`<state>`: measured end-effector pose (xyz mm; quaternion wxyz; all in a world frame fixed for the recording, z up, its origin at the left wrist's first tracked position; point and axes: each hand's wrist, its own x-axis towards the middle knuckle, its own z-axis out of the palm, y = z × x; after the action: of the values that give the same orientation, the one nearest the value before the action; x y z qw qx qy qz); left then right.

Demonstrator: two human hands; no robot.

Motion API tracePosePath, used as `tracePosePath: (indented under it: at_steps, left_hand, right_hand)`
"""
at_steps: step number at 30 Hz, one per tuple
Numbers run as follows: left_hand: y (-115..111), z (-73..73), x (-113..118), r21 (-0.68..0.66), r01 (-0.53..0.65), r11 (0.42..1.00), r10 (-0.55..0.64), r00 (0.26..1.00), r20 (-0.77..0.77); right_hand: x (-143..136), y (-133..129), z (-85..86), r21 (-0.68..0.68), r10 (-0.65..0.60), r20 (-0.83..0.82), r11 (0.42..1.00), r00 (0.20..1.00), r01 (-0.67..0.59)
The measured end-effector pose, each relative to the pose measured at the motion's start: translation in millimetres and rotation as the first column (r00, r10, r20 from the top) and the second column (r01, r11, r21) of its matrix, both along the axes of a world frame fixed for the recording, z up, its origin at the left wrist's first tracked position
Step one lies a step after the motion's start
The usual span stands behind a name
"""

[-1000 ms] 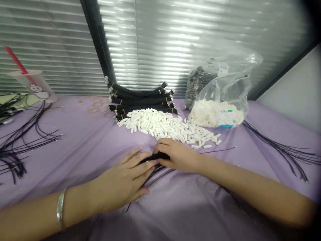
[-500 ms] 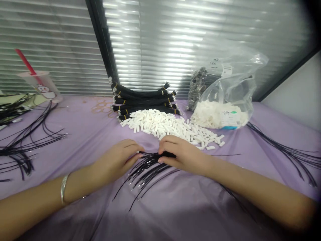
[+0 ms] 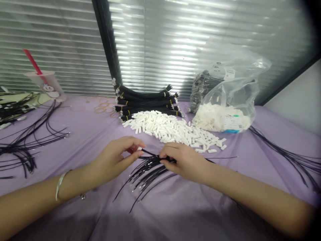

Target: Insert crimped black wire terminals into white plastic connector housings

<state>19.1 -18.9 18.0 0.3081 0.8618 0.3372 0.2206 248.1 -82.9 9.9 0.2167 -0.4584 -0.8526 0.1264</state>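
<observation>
- Tabletop [image 3: 155,219]: purple covering; the loose ends of the black cables [image 3: 147,170] fan out over it, on the near side of the hands.
- Right hand [image 3: 186,161]: grip clenched around the black cables, which lie under the curled fingers; ends project leftward, and further lengths show to the right of the hand.
- Left hand [image 3: 119,155]: grip pinching a small white piece [image 3: 139,148] between thumb and fingertips; one cable spans from there to the right hand. Whether it is seated in the piece is too small to tell.
- Heap of white pieces [image 3: 165,125]: just beyond the right hand.
- Clear bag [image 3: 233,115]: right of the heap, holding off-white contents.
- Tied cable bundles [image 3: 146,100]: stacked behind the heap.
- Cup [image 3: 47,85]: far left, red straw inserted.
- Blinds [image 3: 160,43]: at the rear.
</observation>
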Motion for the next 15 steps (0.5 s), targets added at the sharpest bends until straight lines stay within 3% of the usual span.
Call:
tracePosePath:
  at_steps: [5, 11, 13, 15]
  left_hand:
    - [2.2, 0.9, 2.2, 0.019, 0.028, 0.999, -0.029, 0.998, 0.048]
    - [6.3, 1.2, 3.7, 0.02, 0.022, 1.0, -0.022, 1.0, 0.016]
    - [7.5, -0.3, 2.6, 0.012, 0.021, 1.0, -0.022, 0.999, 0.028]
    - [7.9, -1.6, 1.0, -0.05, -0.002, 0.999, 0.006, 0.997, 0.074]
  right_hand:
    - [0.7, -0.6, 5.7, -0.158, -0.022, -0.047, 0.987, 0.999, 0.014]
    - [5.0, 2.5, 8.7, -0.429, 0.001, -0.123, 0.902, 0.992, -0.054]
    - [4.8, 2.2, 8.9, -0.397, -0.053, -0.108, 0.918, 0.993, 0.006]
    - [3.4, -0.5, 11.0, -0.239, -0.111, -0.094, 0.967, 0.989, 0.086]
